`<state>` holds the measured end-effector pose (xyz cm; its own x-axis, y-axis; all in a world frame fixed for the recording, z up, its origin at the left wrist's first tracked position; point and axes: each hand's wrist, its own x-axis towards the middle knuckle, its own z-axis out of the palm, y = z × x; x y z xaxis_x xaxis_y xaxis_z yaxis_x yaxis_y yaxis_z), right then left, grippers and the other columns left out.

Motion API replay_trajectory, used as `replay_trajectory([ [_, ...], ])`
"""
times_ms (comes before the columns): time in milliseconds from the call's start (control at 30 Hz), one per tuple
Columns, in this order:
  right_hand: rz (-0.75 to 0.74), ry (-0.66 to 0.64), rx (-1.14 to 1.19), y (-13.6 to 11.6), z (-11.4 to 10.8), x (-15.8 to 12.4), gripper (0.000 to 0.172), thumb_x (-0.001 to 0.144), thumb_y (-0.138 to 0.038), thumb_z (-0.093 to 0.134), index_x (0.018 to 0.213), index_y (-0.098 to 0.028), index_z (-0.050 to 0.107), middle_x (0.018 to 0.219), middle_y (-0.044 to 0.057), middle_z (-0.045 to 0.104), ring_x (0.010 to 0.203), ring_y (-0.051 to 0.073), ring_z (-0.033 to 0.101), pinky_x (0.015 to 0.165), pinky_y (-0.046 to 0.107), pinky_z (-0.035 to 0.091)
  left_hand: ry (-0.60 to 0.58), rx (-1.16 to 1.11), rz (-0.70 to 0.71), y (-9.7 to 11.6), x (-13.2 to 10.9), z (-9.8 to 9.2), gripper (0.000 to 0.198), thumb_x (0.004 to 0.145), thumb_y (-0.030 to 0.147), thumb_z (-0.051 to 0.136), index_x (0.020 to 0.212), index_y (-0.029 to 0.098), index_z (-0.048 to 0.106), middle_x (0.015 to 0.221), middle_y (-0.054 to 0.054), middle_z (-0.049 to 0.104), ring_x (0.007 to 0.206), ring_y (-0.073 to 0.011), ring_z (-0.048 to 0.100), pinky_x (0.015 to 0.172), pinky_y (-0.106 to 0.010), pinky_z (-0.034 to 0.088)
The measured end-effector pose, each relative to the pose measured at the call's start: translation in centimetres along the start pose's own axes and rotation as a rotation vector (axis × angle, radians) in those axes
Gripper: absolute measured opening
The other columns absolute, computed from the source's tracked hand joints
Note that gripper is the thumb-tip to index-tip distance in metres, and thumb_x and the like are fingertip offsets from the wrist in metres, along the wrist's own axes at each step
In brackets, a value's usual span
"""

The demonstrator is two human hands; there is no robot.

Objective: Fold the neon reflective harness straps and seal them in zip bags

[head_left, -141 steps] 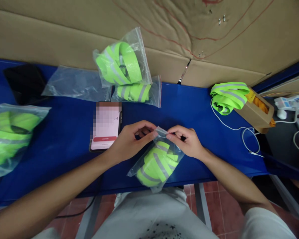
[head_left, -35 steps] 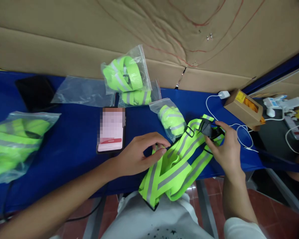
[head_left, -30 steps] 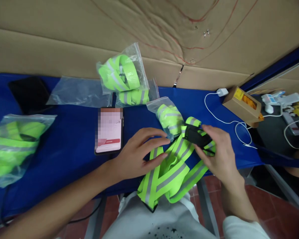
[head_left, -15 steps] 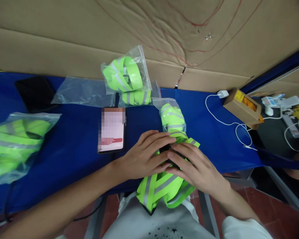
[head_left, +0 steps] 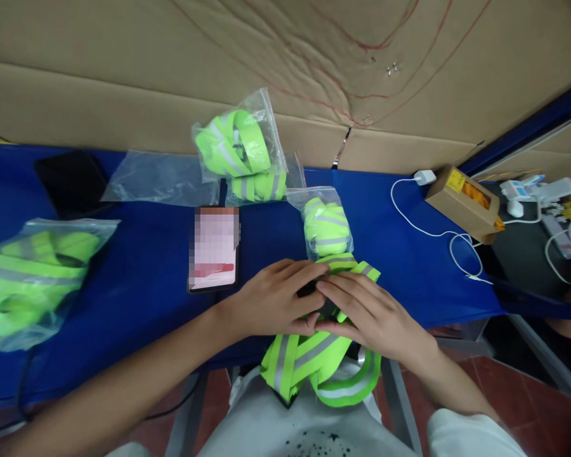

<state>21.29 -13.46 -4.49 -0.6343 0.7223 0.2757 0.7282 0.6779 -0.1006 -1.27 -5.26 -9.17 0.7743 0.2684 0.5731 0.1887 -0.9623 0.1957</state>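
Note:
A neon-yellow reflective strap [head_left: 314,355] with grey stripes hangs in loops over the table's front edge, down to the lap. My left hand [head_left: 283,298] grips it from the left, fingers bent around a dark part of the strap. From the right, my right hand [head_left: 366,308] closes on the same part, its fingertips nearly meeting the left ones. The dark piece between the hands is mostly covered, so its exact shape is hidden. Just beyond the fingers lies a clear zip bag [head_left: 328,225] holding another rolled reflective strap.
More bagged straps lie at the back [head_left: 238,143] and at the left [head_left: 33,273]. A phone [head_left: 214,247] with a lit screen rests left of my hands. An empty clear bag [head_left: 159,178], a dark flat object [head_left: 71,181], a white cable [head_left: 416,228] and a cardboard box [head_left: 464,203] sit farther out.
Both hands stay together on the strap, with small shifts of the fingers. A loop of strap below my right hand hangs lower and more open. The view has shifted slightly.

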Motion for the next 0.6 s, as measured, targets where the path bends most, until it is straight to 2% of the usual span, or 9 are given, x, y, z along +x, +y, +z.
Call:
replay_trajectory([
  [100,0.009,0.061,0.066,0.5,-0.3,-0.4,0.062,0.094,-0.037,0.072,0.146,-0.01,0.051,0.13,0.015,0.07,0.124,0.025,0.065,0.106,0.041,0.059,-0.061,0.032,-0.001,-0.2,-0.3,0.0,0.024,0.093,0.036,0.06,0.11,0.02,0.065,0.119,-0.016,0.071,0.098,-0.0294,0.073,0.08,-0.041,0.063],
  [200,0.104,0.136,0.16,1.5,-0.7,-1.3,0.066,0.091,-0.032,0.076,0.148,-0.014,0.049,0.13,0.014,0.068,0.123,0.024,0.065,0.107,0.039,0.057,-0.108,-0.052,-0.104,-0.7,-0.6,-0.2,0.036,0.094,0.04,0.065,0.125,0.022,0.062,0.118,-0.014,0.071,0.103,-0.0288,0.072,0.085,-0.04,0.062],
  [367,0.507,0.189,0.205,4.0,-0.9,-4.1,0.061,0.092,-0.04,0.072,0.147,-0.023,0.052,0.134,0.013,0.067,0.123,0.028,0.066,0.103,0.043,0.058,0.001,-0.329,-0.367,-1.2,-0.2,-2.4,0.045,0.093,0.03,0.068,0.135,0.021,0.056,0.129,-0.013,0.066,0.116,-0.0278,0.066,0.099,-0.04,0.056],
  [467,0.774,0.263,0.377,5.7,-1.2,-6.5,0.05,0.093,-0.043,0.069,0.14,-0.027,0.062,0.126,0.011,0.072,0.119,0.032,0.068,0.102,0.049,0.055,0.177,-0.554,-0.548,-1.7,0.5,-4.5,0.041,0.095,0.03,0.068,0.133,0.026,0.055,0.13,-0.007,0.066,0.119,-0.0244,0.064,0.104,-0.039,0.052],
  [533,0.882,0.37,0.52,6.9,-1.9,-8.4,0.041,0.092,-0.046,0.069,0.13,-0.029,0.07,0.117,0.01,0.076,0.111,0.032,0.071,0.096,0.048,0.057,0.38,-0.687,-0.61,-2.4,0.9,-5.6,0.033,0.097,0.032,0.066,0.129,0.028,0.058,0.128,-0.002,0.069,0.121,-0.0216,0.064,0.107,-0.039,0.049],
  [600,0.927,0.488,0.602,8.1,-3.1,-10.4,0.042,0.095,-0.055,0.06,0.125,-0.028,0.073,0.113,0.012,0.076,0.101,0.03,0.073,0.084,0.045,0.059,0.594,-0.692,-0.623,-3.5,1.2,-6.5,0.029,0.096,0.037,0.07,0.121,0.026,0.061,0.122,-0.001,0.072,0.116,-0.0215,0.066,0.106,-0.041,0.049],
])
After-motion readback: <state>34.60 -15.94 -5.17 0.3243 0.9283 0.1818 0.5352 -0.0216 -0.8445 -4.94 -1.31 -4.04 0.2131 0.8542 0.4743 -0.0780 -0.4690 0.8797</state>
